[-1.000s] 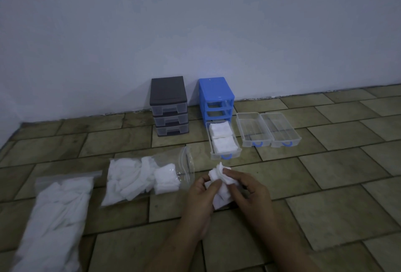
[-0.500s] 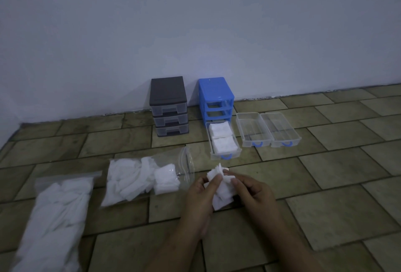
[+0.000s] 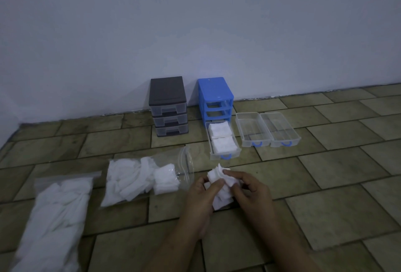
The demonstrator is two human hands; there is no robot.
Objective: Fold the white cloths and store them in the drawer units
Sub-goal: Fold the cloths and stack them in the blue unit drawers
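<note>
**Cloth in both hands, open drawer straight ahead**

My left hand (image 3: 200,195) and right hand (image 3: 251,193) are together, both pinching the white cloth (image 3: 221,187) low over the floor. The drawer (image 3: 224,156) holding two folded stacks lies just beyond, long axis running away from me. I judge the right hand marginally nearer.

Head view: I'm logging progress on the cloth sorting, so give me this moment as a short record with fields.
left hand: holds the white cloth
right hand: pinches the same cloth
filled drawer: out on the floor, two folded stacks inside
empty drawers: two, side by side, right of the filled one
blue unit: all slots open
dark unit: three drawers in
cloth bags: two, on the left
</note>
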